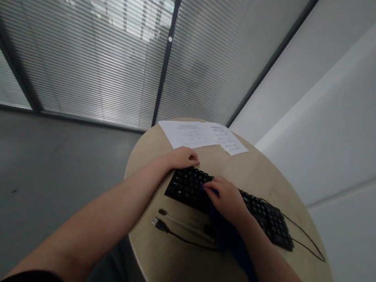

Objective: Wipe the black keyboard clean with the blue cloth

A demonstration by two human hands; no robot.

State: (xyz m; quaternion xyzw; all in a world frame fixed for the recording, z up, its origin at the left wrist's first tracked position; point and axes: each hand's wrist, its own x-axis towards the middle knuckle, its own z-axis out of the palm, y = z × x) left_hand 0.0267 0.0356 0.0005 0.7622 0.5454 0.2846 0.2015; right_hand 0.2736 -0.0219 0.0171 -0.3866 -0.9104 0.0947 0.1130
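A black keyboard (190, 187) lies across the round table, its left end towards me. At its far left corner is my left hand (183, 157), fingers curled against the far edge. My right hand (227, 198) is over the keys left of the middle, thumb and fingers pinched on a blue cloth (227, 234). The cloth hangs from under the palm down over the near edge and along my forearm. Part of the keys is hidden beneath this hand and wrist.
In front of the keyboard lie a thin light-coloured brush (184, 223) with a dark tip and a black USB plug (161, 224) on its cable. Printed papers (192, 134) lie at the table's far edge. A cable (310, 236) loops at the right. Blinds-covered glass and a white wall stand behind.
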